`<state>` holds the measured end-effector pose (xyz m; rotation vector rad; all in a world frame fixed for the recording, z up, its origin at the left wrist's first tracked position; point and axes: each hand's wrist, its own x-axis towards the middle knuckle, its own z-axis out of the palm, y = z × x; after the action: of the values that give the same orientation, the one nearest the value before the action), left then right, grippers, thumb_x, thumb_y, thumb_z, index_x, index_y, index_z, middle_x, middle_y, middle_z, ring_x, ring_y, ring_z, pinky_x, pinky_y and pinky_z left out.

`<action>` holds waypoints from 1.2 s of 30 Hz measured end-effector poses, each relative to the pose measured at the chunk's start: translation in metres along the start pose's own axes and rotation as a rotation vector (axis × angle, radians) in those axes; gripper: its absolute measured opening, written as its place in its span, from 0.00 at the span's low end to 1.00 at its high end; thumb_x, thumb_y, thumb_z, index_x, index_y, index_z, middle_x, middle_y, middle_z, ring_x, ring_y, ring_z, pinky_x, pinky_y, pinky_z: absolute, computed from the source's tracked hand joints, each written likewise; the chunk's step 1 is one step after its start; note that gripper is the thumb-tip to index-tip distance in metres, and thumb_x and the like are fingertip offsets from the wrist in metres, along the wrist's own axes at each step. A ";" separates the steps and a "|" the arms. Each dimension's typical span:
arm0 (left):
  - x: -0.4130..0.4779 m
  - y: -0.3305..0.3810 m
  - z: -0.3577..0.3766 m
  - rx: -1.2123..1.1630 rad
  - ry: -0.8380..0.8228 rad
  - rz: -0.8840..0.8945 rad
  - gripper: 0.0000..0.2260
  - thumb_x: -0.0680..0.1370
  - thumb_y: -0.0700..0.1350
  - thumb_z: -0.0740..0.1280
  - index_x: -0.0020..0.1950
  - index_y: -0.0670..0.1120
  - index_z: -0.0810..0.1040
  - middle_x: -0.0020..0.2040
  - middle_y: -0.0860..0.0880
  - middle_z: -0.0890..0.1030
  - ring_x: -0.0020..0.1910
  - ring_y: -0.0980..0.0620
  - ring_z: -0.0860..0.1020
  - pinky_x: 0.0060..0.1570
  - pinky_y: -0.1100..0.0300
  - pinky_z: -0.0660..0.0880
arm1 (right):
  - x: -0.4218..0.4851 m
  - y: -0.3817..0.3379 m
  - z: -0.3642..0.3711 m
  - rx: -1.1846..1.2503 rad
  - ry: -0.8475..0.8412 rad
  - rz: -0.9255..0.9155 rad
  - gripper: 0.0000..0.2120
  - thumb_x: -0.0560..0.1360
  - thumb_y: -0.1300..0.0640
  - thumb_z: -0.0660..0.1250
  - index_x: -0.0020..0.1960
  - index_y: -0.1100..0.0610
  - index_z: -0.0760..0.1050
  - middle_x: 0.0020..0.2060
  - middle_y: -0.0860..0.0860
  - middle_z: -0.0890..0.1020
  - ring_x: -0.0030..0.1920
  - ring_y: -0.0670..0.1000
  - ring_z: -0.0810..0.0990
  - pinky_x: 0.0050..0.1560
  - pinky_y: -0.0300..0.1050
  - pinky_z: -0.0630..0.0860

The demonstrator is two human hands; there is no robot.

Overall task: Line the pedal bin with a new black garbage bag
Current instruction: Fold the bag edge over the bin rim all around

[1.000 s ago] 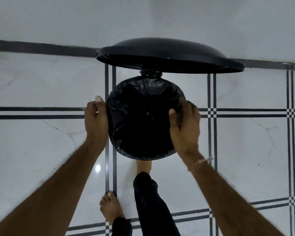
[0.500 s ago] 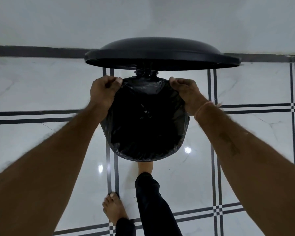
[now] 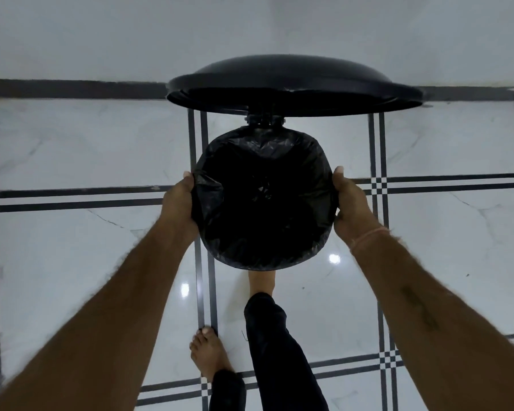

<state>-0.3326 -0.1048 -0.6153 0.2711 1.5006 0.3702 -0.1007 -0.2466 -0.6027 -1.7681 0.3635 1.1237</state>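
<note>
Tiled floor (image 3: pixel 72 247) beneath pedal bin (image 3: pixel 263 119), lid (image 3: pixel 291 81) raised. Garbage bag (image 3: pixel 261 203) overhang was gripped left of the bin by left hand (image 3: pixel 178 203), right of it by right hand (image 3: pixel 350 209); an even downward pull was judged advisable.

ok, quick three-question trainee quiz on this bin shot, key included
1. True or false: the lid stands open.
2. Where are the left hand and right hand? A) on the lid B) at opposite sides of the garbage bag mouth C) touching nothing
3. Which wrist wears the thread band?
Key: 1 true; 2 B; 3 right.
</note>
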 end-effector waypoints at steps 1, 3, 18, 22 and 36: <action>-0.006 -0.005 -0.002 -0.027 0.021 0.019 0.13 0.86 0.50 0.62 0.50 0.46 0.82 0.35 0.53 0.88 0.30 0.57 0.86 0.25 0.64 0.79 | -0.006 0.007 -0.001 -0.014 0.091 -0.044 0.18 0.86 0.47 0.61 0.55 0.61 0.81 0.44 0.49 0.83 0.37 0.41 0.84 0.34 0.36 0.79; -0.018 -0.014 -0.006 -0.005 0.054 0.053 0.11 0.85 0.48 0.64 0.47 0.48 0.81 0.31 0.57 0.85 0.26 0.62 0.83 0.27 0.65 0.78 | -0.015 0.029 -0.006 -0.053 0.260 -0.086 0.18 0.86 0.50 0.62 0.45 0.62 0.78 0.37 0.49 0.77 0.34 0.44 0.77 0.34 0.38 0.75; -0.026 -0.038 -0.025 0.208 0.230 0.424 0.01 0.81 0.36 0.71 0.51 0.40 0.81 0.48 0.42 0.80 0.46 0.48 0.78 0.60 0.45 0.80 | -0.021 0.071 -0.031 0.236 0.085 0.149 0.15 0.82 0.45 0.69 0.57 0.57 0.81 0.53 0.53 0.87 0.54 0.55 0.86 0.58 0.56 0.85; -0.020 -0.041 -0.032 -0.009 0.177 0.178 0.05 0.81 0.39 0.71 0.56 0.39 0.81 0.55 0.41 0.83 0.53 0.45 0.82 0.57 0.54 0.82 | -0.020 0.073 -0.030 0.276 0.087 0.140 0.17 0.82 0.45 0.68 0.58 0.59 0.82 0.54 0.55 0.87 0.52 0.54 0.87 0.52 0.51 0.87; -0.009 -0.053 -0.045 -0.105 -0.056 -0.064 0.14 0.84 0.54 0.65 0.58 0.44 0.83 0.50 0.47 0.87 0.54 0.48 0.84 0.48 0.54 0.83 | -0.012 0.072 -0.028 0.367 -0.039 0.195 0.20 0.85 0.49 0.64 0.71 0.59 0.79 0.64 0.59 0.85 0.67 0.60 0.82 0.68 0.57 0.79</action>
<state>-0.3735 -0.1590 -0.6303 0.1486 1.4266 0.3859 -0.1407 -0.3081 -0.6309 -1.4081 0.6849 1.1419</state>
